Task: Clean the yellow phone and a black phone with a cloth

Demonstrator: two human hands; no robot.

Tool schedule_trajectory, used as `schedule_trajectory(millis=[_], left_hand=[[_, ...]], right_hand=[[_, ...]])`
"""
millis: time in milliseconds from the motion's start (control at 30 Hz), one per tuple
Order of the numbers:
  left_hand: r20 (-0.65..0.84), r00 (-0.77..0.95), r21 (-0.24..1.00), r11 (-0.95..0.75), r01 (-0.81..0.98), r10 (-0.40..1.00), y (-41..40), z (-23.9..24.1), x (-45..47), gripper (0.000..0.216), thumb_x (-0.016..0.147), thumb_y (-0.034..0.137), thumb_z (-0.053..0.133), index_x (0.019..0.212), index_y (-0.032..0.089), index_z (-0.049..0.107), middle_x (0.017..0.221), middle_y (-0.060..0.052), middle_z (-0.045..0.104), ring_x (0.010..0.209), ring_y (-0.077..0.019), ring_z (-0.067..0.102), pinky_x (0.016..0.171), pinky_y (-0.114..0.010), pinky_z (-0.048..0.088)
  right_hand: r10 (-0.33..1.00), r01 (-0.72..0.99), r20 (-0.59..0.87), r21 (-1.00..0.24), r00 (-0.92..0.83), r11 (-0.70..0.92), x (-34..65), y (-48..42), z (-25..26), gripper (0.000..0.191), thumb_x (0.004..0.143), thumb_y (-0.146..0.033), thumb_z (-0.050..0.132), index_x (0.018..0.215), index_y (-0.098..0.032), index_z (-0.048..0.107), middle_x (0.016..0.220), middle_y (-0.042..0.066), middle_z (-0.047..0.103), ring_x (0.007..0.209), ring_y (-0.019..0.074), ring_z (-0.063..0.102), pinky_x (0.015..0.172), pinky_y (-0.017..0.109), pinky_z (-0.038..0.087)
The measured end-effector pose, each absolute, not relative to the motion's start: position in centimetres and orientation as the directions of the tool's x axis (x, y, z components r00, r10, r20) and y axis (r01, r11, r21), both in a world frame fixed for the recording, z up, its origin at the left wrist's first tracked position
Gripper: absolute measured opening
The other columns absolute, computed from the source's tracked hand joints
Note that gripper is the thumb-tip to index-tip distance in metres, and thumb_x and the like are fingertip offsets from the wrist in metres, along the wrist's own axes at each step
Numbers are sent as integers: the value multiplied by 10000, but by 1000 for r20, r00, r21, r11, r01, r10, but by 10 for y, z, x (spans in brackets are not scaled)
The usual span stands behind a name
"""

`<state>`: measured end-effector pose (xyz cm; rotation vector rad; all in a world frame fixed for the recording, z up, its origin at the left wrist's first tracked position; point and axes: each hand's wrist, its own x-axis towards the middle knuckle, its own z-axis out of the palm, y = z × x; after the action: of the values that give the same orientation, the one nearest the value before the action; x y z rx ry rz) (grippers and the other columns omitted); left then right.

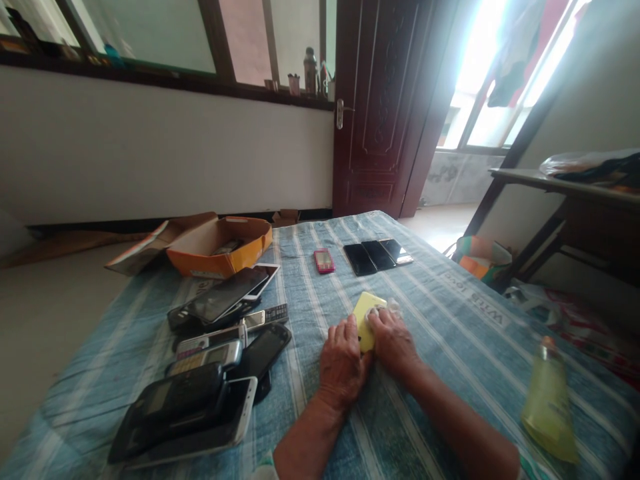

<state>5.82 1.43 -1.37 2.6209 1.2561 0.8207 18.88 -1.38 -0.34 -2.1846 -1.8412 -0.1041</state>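
A yellow phone [369, 308] lies on the blue striped cloth between my hands. My left hand [343, 360] grips its left edge, fingers curled over it. My right hand [393, 340] presses a crumpled white tissue [394, 307] against the phone's upper right part. Beyond it, a small pink-red phone [324, 261] and a row of flat dark phones [377, 257] lie on the cloth. To the left is a loose heap of old phones, with a black handset [183, 395] over a large white-edged tablet [245, 413] and a dark smartphone [265, 350] nearby.
An open orange cardboard box [220, 257] stands at the far left edge of the cloth-covered surface [440, 320]. A bottle of yellow liquid [550, 403] is at the right. Behind are a dark red door [380, 133] and, to the right, a shelf [565, 183].
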Motion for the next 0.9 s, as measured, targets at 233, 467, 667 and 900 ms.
schedule_trajectory(millis=[233, 467, 667, 900], left_hand=[[408, 514, 319, -645, 694, 754, 14, -12, 57, 509, 832, 349, 583, 1271, 109, 484, 1092, -126, 614, 977, -276, 564, 878, -411, 501], [364, 526, 329, -635, 699, 769, 12, -8, 56, 549, 762, 293, 655, 1252, 99, 502, 1136, -131, 597, 1021, -283, 550, 911, -413, 481], [350, 536, 308, -634, 709, 769, 12, -6, 57, 431, 791, 290, 630, 1172, 104, 553, 1055, -116, 613, 974, -285, 554, 863, -411, 493], [398, 531, 322, -656, 683, 748, 13, -9, 56, 492, 766, 295, 648, 1214, 138, 520, 1066, -105, 605, 965, -283, 550, 866, -424, 491]], right_hand=[[962, 978, 232, -180, 146, -105, 179, -29, -1, 228, 899, -113, 449, 1023, -204, 616, 1048, 73, 635, 893, 209, 567, 790, 296, 392], [961, 976, 197, -140, 195, -169, 188, -9, 1, 253, 909, -107, 427, 1089, -174, 591, 1079, 102, 633, 932, 207, 581, 813, 289, 404], [975, 985, 198, -155, 102, -72, 175, -37, 3, 272, 872, -86, 457, 1073, -192, 606, 1062, 94, 636, 887, 208, 576, 795, 294, 413], [965, 987, 224, -104, 139, -118, 177, -26, 5, 252, 871, -70, 445, 1037, -180, 599, 1028, 103, 650, 864, 202, 579, 768, 285, 424]])
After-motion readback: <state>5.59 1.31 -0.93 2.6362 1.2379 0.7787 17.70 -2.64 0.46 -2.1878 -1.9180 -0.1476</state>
